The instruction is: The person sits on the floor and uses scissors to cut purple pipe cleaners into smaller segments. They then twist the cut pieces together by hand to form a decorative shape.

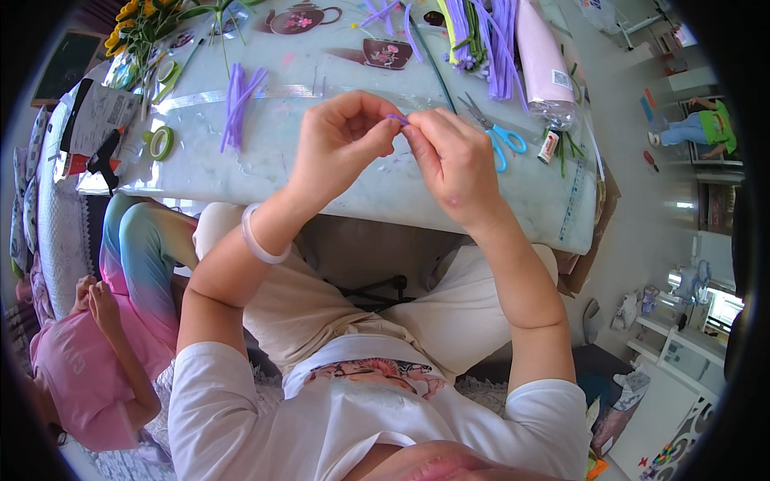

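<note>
A small purple piece [397, 119], seemingly a bent chenille stem, is pinched between the fingertips of both hands above the table's near side. My left hand [343, 141] grips it from the left with thumb and fingers; my right hand [454, 162] has its other side. Fingers hide most of the piece. Just right of my right hand lie scissors with blue handles [510, 139], blades pointing away. To the left of my left hand is a small bundle of purple chenille stems [237, 114]. A dark green rod [430, 54] lies beyond my hands.
More purple stems [500, 54] and a pink wrapped roll [544, 60] lie at the back right. A small white-and-red tube [548, 147] is near the scissors. Leftward are green tape [160, 143], a black glue gun [105, 159] and yellow flowers [123, 27]. A person in pink [90, 373] sits left.
</note>
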A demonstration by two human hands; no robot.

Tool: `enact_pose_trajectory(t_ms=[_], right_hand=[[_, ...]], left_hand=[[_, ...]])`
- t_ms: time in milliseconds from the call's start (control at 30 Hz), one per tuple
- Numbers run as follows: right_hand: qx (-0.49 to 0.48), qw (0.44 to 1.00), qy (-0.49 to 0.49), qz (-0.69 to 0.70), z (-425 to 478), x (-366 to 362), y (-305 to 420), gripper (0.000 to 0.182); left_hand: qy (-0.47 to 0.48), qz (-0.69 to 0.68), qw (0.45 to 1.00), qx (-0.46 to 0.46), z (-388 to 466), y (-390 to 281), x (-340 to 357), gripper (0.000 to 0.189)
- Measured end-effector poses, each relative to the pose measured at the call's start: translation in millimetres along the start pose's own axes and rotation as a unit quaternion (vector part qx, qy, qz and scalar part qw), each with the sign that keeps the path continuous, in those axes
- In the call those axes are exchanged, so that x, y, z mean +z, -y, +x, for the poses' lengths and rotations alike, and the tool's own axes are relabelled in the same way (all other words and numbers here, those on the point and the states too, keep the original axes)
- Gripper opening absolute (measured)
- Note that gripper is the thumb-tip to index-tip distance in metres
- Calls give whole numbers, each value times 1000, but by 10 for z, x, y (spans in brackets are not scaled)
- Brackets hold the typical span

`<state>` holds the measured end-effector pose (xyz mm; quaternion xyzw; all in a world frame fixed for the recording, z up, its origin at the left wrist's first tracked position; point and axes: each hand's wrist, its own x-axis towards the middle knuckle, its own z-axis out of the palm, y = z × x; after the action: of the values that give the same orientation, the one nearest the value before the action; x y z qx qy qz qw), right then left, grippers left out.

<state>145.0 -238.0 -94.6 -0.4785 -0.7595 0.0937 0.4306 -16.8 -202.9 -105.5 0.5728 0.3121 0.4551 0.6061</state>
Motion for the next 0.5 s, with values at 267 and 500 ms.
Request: enact_pose_trajectory(t_ms=[267,500], right_hand=[[80,990,21,111,2,-29,3,7],[59,995,60,50,-1,-84,-34,8]], left_hand=[[4,12,999,44,17,28,2,10],[61,404,870,275,68,-100,-27,15]])
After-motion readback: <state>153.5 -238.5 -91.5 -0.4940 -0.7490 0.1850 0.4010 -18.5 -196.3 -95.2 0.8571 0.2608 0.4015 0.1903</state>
